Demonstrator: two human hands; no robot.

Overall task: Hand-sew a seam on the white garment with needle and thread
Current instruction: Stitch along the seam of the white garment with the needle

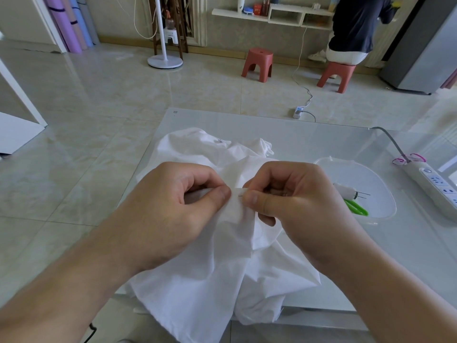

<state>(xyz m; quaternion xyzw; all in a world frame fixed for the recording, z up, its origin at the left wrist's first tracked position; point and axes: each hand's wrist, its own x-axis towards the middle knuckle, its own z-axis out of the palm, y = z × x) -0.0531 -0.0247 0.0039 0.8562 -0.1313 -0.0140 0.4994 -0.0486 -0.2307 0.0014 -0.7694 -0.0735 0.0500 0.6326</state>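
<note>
Two hands meet over the white garment (217, 256), which lies bunched on the counter (309, 139) and spills off its near edge toward me. My left hand (173, 209) clamps a folded edge of the cloth between thumb and curled fingers (220, 194). My right hand (294, 201) pinches the needle (241, 193) just beside that fold, so it is the nearer one to drive the stitch. The needle's long axis runs roughly level, left to right, its tip toward my left thumb. I judge the next push goes leftward through the held fold. I cannot make out the thread.
</note>
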